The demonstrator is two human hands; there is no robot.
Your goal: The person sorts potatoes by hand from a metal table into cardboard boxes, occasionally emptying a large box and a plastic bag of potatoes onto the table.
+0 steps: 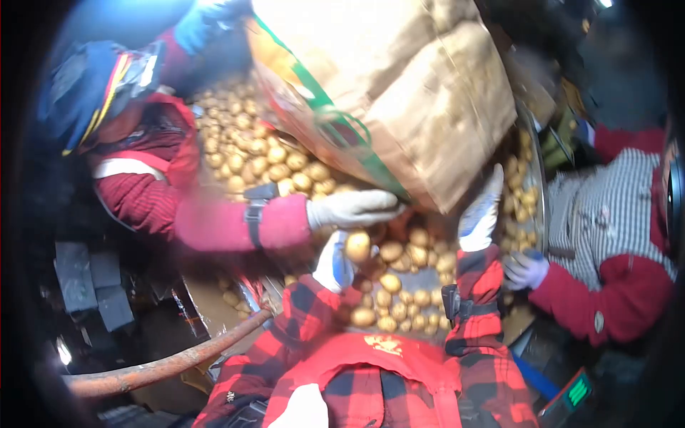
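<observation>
A large brown paper bag (pixel 435 107) with a green-edged side is tipped over a heap of potatoes (pixel 278 160). My right hand (pixel 481 214), in a white and blue glove, is stretched out flat beside the bag's lower right corner. My left hand (pixel 332 265), gloved the same way, is held upright with its palm turned inward, partly behind a co-worker's hand. A larger-looking potato (pixel 357 246) is right by its fingers. More potatoes (pixel 396 307) lie below, between my forearms.
At the left, a co-worker's white-gloved hand (pixel 354 208) is against the bag's lower edge. Another person's gloved hand (pixel 526 269) rests near the right rim. A rusty pipe (pixel 171 364) curves in at lower left, and a device with a green display (pixel 576 392) is at lower right.
</observation>
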